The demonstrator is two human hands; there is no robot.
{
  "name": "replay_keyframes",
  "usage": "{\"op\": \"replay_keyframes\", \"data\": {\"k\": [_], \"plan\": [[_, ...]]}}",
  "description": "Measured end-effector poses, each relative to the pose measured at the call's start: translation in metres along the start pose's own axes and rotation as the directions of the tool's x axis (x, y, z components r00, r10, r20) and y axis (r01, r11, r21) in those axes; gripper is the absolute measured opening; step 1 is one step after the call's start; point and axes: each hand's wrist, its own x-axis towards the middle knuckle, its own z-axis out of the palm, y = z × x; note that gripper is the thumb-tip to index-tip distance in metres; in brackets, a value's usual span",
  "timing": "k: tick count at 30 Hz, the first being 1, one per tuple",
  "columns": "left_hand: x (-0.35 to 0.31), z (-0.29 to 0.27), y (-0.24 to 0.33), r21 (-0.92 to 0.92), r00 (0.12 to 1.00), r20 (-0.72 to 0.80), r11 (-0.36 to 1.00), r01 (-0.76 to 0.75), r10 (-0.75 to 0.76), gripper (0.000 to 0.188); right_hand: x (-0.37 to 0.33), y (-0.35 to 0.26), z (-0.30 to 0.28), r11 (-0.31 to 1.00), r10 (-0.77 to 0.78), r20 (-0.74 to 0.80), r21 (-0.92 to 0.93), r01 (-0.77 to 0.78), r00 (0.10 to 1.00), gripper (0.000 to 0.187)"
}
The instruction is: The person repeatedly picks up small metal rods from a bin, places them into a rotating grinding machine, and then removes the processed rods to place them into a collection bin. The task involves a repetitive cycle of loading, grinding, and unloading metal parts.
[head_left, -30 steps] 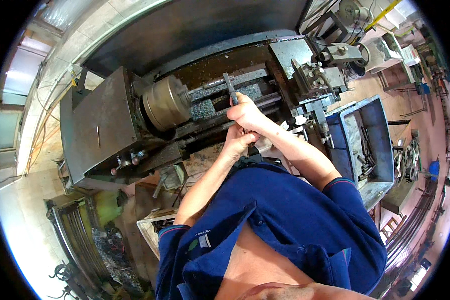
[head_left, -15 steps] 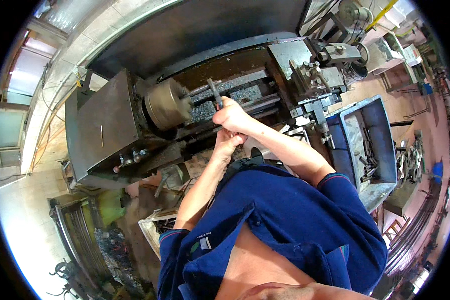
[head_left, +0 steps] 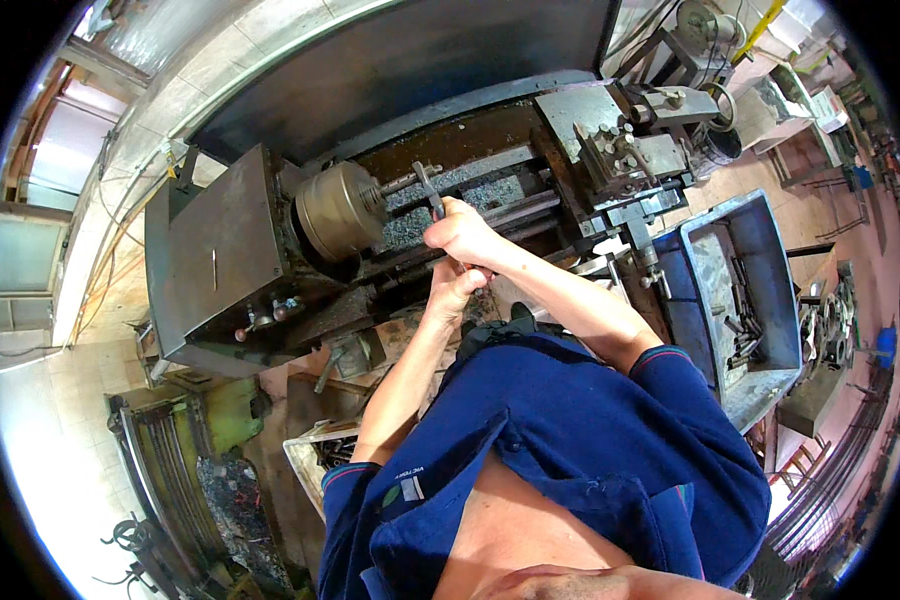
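Note:
Both my hands are together in front of the lathe bed. My right hand (head_left: 463,231) is closed around a slim metal tool (head_left: 430,188) that looks like a caliper. Its far end lies at a thin metal rod (head_left: 402,182) sticking out of the round lathe chuck (head_left: 338,211); whether they touch I cannot tell. Just below, my left hand (head_left: 456,287) has its fingers closed near the tool's lower end. Part of the tool is hidden by my hands.
Metal chips (head_left: 490,193) lie in the lathe bed. The tool post (head_left: 625,155) and carriage stand to the right. A blue bin (head_left: 682,300) with metal pieces is at my right. Control levers (head_left: 282,310) project from the headstock (head_left: 220,250).
The whole view has shifted slightly, with the headstock a little farther right and lower. The chuck's jaws look less blurred. Both hands keep the same grip on the tool.

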Motion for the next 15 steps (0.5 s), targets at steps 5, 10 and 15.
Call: {"op": "replay_keyframes", "data": {"k": [5,10,15], "plan": [[0.009,0.010,-0.009,-0.002,0.999,0.007,0.999,0.040,-0.040,0.047,-0.003,0.002,-0.018,0.990,0.072,-0.004,0.121,-0.071,0.997,0.023],[-0.002,-0.003,-0.005,-0.046,0.996,-0.067,0.997,-0.053,0.050,0.062,-0.002,-0.015,0.001,0.993,0.034,0.037,-0.116,-0.030,0.999,0.027],[0.011,0.015,-0.011,-0.061,0.995,-0.012,0.993,-0.097,0.097,0.054,0.000,-0.001,-0.016,0.991,0.111,0.018,-0.072,-0.109,0.994,0.023]]}}
